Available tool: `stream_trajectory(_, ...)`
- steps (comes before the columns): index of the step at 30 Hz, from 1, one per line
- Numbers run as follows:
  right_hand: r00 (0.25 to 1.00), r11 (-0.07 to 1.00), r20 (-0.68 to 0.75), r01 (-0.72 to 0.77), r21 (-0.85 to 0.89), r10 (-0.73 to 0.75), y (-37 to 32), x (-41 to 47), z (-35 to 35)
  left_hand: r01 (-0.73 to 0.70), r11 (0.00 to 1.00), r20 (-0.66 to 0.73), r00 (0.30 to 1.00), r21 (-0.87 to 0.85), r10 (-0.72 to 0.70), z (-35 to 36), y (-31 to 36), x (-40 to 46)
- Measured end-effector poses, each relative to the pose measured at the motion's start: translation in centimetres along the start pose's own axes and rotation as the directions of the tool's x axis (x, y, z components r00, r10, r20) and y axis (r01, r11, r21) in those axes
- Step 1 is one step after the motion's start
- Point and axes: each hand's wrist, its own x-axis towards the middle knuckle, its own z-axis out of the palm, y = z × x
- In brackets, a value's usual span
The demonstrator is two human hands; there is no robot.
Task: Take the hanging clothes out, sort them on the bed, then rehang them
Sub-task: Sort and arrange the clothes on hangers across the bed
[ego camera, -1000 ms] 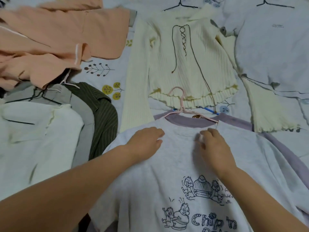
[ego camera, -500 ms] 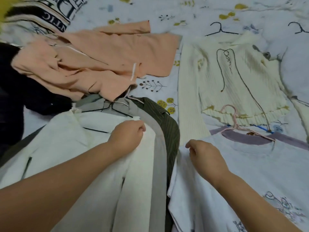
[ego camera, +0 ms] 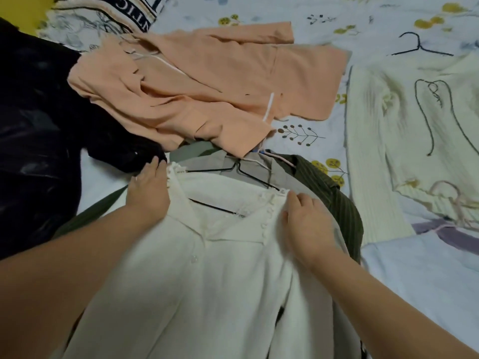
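A person's two hands work at the shoulders of a white blouse (ego camera: 207, 281) lying on the bed (ego camera: 308, 141), near its front edge. The left hand (ego camera: 149, 193) lies flat, fingers straight, on the blouse's left shoulder by the collar; the right hand (ego camera: 308, 224) has its fingers curled over the right shoulder seam, though whether it pinches the cloth cannot be told. A black hanger (ego camera: 233, 174) sits inside the neckline, so the grip seems meant to square the blouse on it for rehanging. The blouse tops a stack with a grey garment (ego camera: 261, 164) and a green striped one (ego camera: 337, 200) beneath, apparently a sorted pile. A peach jacket (ego camera: 207, 86) lies further back, a cream sweater (ego camera: 404, 130) toward the right edge, a black garment (ego camera: 39, 125) at the left.
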Motion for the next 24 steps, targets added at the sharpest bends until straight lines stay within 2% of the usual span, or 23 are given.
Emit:
stream_trajectory(2,0.998,0.997,-0.013,-0.069,-0.025,0.068,-0.9,0.3,0.4,-0.02,1.0,0.019,1.0,0.017,0.02,0.7,-0.4,0.7)
stream_trajectory(5,0.991,0.992,-0.052,-0.121,-0.018,0.12,-1.6,0.7,0.7,-0.075,0.988,-0.047,0.996,0.135,0.082,0.2,-0.4,1.3)
stream_trajectory(10,0.963,0.944,-0.123,-0.201,0.261,0.239,-2.3,-0.6,-0.9,-0.118,0.98,-0.035,0.992,0.158,0.124,-1.0,-1.2,1.4)
stream_trajectory(14,0.957,0.936,-0.21,-0.124,0.33,0.201,-3.5,-3.9,-3.0,-0.117,0.992,-0.143,0.982,0.037,0.121,-2.6,-1.6,-1.2)
stream_trajectory(20,0.979,0.887,-0.161,-0.036,0.46,0.123,-4.0,-8.8,-7.4,-0.184,0.981,-0.23,0.959,-0.052,0.168,-8.7,-3.7,-7.4)
stream_trajectory(24,0.972,0.888,-0.229,0.062,0.455,0.05,-4.5,-11.9,-11.7,-0.195,0.974,-0.31,0.939,-0.119,0.15,-14.2,-4.1,-11.8)
